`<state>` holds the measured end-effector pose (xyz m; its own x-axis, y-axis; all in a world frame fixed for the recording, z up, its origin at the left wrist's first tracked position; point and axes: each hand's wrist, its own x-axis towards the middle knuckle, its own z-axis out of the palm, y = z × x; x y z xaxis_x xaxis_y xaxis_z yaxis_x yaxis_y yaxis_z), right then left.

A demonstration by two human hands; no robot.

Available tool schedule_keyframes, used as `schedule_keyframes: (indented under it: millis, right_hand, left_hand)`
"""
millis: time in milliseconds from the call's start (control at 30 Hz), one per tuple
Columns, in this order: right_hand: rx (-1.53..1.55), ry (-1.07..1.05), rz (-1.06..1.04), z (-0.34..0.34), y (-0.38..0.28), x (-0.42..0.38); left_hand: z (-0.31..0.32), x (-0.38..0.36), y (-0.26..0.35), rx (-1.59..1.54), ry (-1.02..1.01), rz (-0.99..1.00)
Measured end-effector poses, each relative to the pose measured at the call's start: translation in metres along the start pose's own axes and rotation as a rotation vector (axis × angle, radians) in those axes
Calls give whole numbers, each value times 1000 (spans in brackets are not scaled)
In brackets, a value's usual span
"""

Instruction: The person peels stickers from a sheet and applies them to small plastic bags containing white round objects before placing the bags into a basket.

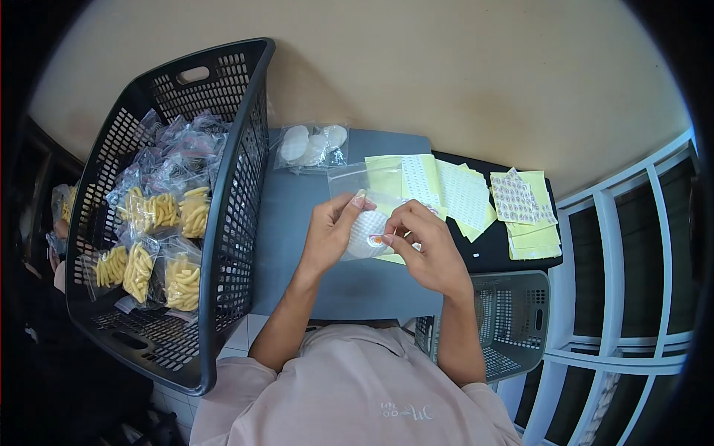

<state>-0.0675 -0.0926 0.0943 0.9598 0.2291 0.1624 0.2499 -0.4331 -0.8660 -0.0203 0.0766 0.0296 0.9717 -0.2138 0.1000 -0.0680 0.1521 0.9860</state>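
Note:
My left hand (331,232) grips a clear zip bag (349,177) by its left side, thumb on top, above the grey table. Inside the bag is a white round textured pad (364,224). My right hand (425,249) pinches at a small round sticker (375,241) with an orange mark, low on the bag's face. Whether the sticker is fully stuck down is hidden by the fingertips. Yellow sticker sheets (420,175) lie just behind the hands, partly seen through the bag.
A large black basket (242,171) at left holds bags of yellow pieces (182,279) and other clear bags. Bagged white pads (312,146) lie at the table's back. More sticker sheets (524,212) are at right, above a lower grey basket (513,364). A wall stands behind.

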Motion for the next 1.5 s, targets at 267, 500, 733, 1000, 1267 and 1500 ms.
schedule_keyframes:
  millis: [267, 500, 733, 1000, 1267, 1500]
  right_hand:
    - [-53, -17, 38, 8, -1, 11]
    - [-55, -15, 55, 11, 3, 15]
    - [-93, 38, 1, 13, 10, 14]
    - [-113, 102, 77, 16, 7, 13]
    - [-16, 200, 119, 19, 20, 7]
    - [-37, 231, 60, 20, 19, 4]
  left_hand:
    - [-5, -3, -2, -21, -54, -3]
    - [-6, -3, -3, -23, -46, -13]
    - [-4, -3, -4, -27, -55, -18]
    - [3, -8, -2, 12, -23, -27]
    - [10, -12, -13, -33, 34, 46]
    - [9, -10, -8, -18, 5, 22]
